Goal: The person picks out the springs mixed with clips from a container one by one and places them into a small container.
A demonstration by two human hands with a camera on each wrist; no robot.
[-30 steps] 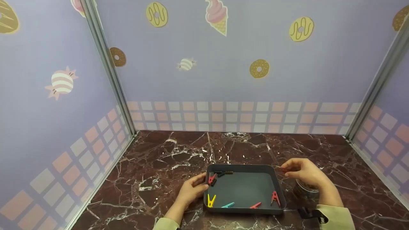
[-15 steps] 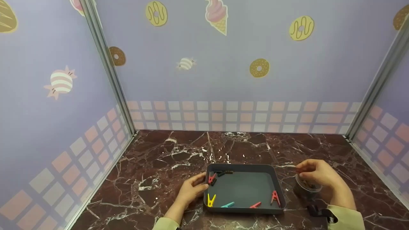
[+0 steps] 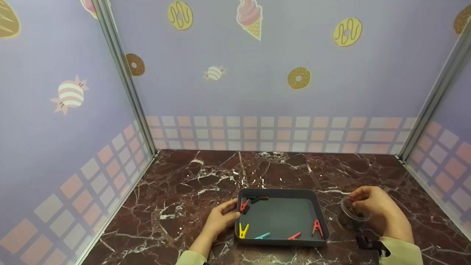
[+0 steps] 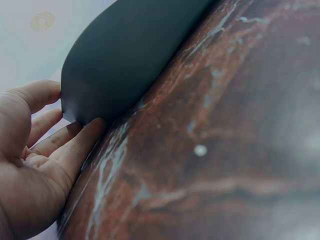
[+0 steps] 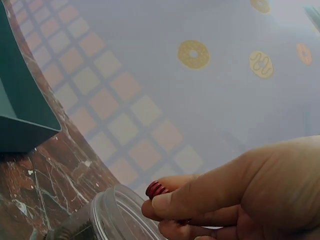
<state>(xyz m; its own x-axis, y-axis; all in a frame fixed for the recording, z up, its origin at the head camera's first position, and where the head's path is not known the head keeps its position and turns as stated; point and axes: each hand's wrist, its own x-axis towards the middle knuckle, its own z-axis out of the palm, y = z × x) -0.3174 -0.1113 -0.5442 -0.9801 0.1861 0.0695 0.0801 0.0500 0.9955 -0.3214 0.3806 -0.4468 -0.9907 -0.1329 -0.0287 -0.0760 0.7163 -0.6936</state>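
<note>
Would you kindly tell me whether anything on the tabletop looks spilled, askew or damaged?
Nothing stands out: the dark-grey rectangular tray looks level, the red, yellow and blue clips lie scattered inside its rim, and the clear round plastic jar stands upright. No damage shows, though finer details are too small to tell.

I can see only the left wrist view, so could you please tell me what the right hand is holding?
Observer: In the right wrist view, the right hand pinches a small dark-red ridged piece.
Operator: Thank you. Could you tell me what is nearest to that hand?
Observer: A clear plastic jar, standing to the right of the dark gray tray and apart from it in the head view.
Operator: And may I ask what sits in the tray's near left corner?
Observer: The head view shows a yellow clip there.
</note>
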